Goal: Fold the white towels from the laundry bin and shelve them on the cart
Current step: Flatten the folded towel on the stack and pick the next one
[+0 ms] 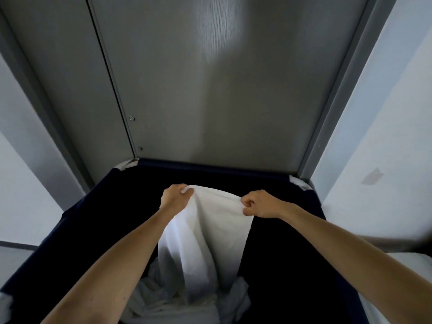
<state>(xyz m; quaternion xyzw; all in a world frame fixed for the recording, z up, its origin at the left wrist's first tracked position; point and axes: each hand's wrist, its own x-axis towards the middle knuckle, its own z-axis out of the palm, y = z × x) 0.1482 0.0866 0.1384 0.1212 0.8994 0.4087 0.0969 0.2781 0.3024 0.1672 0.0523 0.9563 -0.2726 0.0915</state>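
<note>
Gripping towel (210,230): L hand (175,198), R hand (259,204) (over bin (285,258)).

Dim, flat indoor light here, cool and grey. The laundry bin (280,258) reads almost pure black inside, with no detail in its walls. Above the bin, the door (187,108) carries a pale, streaky glare patch (219,29) near the top, with a broad soft shadow beneath it. The towel (210,230) over the bin is brightest at its upper edge and greys off down into it. Either side of the bin, straight lines splay outward from wide-angle stretch. Everything is slightly soft.
</note>
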